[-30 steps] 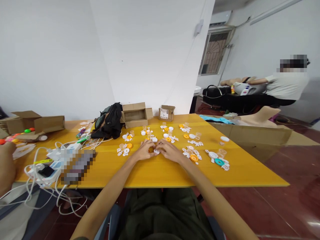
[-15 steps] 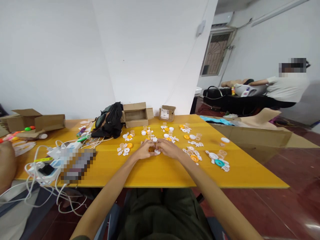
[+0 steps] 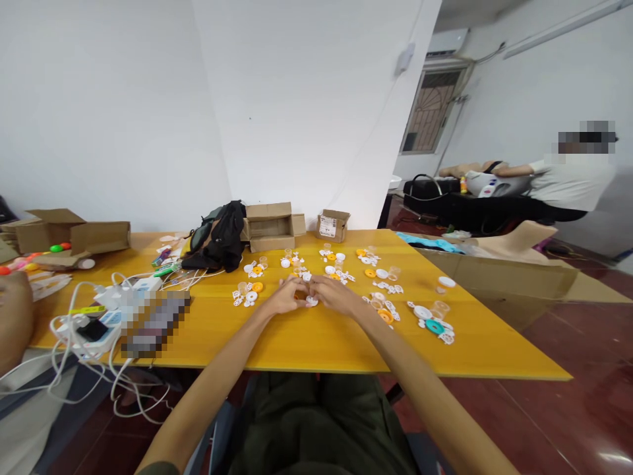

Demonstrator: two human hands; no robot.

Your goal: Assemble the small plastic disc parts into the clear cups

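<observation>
My left hand and my right hand meet fingertip to fingertip over the middle of the yellow table. Both are curled in a pinch around a small orange piece and a small white piece held between them. Around the hands lie several groups of little white and orange plastic parts, such as an orange ring on the left and an orange disc on the right. A teal disc lies further right.
A black bag and open cardboard boxes stand at the table's back edge. White cables and a power strip crowd the left end. Another person's arm shows at far left. A seated person is at the back right.
Both hands stay together at the same spot on the table. Only the view has shifted slightly.
</observation>
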